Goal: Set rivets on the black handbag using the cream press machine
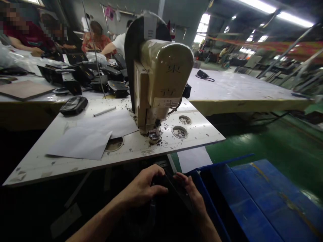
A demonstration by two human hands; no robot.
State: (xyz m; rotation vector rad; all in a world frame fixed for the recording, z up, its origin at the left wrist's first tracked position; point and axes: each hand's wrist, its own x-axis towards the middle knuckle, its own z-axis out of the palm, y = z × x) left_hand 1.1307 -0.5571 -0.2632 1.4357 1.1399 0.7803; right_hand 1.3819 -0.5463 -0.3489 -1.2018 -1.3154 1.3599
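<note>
Below the front edge of the white machine table [131, 153], my left hand [146, 186] grips a black, flat-sided item [176, 191] with thumb and fingers. On its other side, my right hand [193, 193] is closed around the edge. The item blends into the dark lap area, so I cannot make out its exact kind; it is tilted between the hands. Just beyond stands a cream industrial sewing machine [168, 74], its round metal work point [154, 134] ringed with dark scraps.
White paper sheets [83, 141], a pen [104, 111] and a black zipped case [74, 106] lie left on the table. Round holes [180, 132] hold scraps. A blue box [262, 198] stands at right. Black bags [117, 88] and co-workers [97, 38] are behind.
</note>
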